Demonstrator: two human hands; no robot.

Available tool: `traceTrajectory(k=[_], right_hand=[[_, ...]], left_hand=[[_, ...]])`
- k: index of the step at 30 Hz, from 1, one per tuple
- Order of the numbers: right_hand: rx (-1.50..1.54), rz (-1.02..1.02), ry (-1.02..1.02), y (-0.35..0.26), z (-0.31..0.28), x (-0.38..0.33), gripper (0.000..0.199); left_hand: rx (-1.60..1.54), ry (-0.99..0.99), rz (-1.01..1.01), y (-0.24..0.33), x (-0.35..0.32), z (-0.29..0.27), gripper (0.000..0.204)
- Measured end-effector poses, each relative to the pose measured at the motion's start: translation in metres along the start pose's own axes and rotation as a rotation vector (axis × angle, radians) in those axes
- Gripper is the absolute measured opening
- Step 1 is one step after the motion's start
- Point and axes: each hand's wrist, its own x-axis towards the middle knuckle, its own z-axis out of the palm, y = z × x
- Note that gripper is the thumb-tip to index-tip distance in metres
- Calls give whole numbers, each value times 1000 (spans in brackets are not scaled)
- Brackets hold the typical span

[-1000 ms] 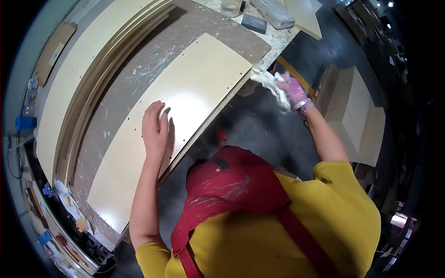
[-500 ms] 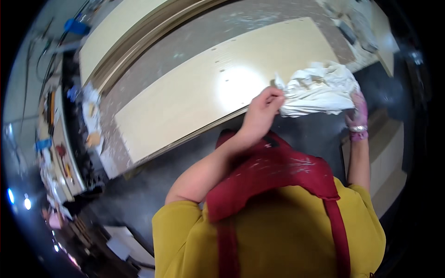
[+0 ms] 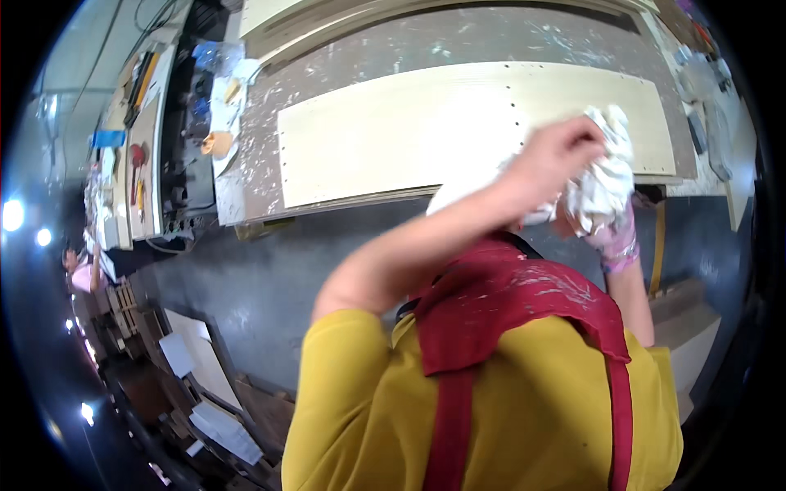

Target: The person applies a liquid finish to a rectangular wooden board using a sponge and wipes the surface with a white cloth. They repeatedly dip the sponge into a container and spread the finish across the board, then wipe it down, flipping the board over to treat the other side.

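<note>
**Crumpled white rag gripped by both hands over the panel's right end**

Gripping a crumpled white cloth rag from two sides, up near the front edge of the worktop. Left hand, bare, reaching across the body from the left, fingers curled over the rag's left side and closed into the bunched cloth. Right hand, in a pink glove, coming up from below, mostly hidden beneath the rag; seeming to clutch the lower folds, though exactly how tightly cannot be told.

Hanging in the air between the two hands, the rag, its top lobe overlapping the right end of a long pale cream rectangular wooden panel. Whether touching the panel or held clear of it, not tellable from this view.

Lying flat along the grey, paint-spattered worktop, the panel, with a row of small drilled holes along its edges. Standing further left, a cluttered side bench with hand tools. Filling the lower view, a yellow shirt under red apron straps.
</note>
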Motion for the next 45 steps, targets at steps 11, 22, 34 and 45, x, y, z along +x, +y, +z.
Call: traceTrajectory(k=[11,22,34,45], right_hand=[[-280,-302,-166,-102,92,98,23],[-498,41,-115,-39,49,44,30],[-595,479,334,98,-40,-23,38],[-530,673,400,145,-65,-34,25]], left_hand=[[1525,154,-76,-70,-45,-191,45],[1576,166,-86,-75,-44,-190,45],[1597,69,-66,-71,-41,-188,45],[1641,17,-63,-69,-42,-185,46]])
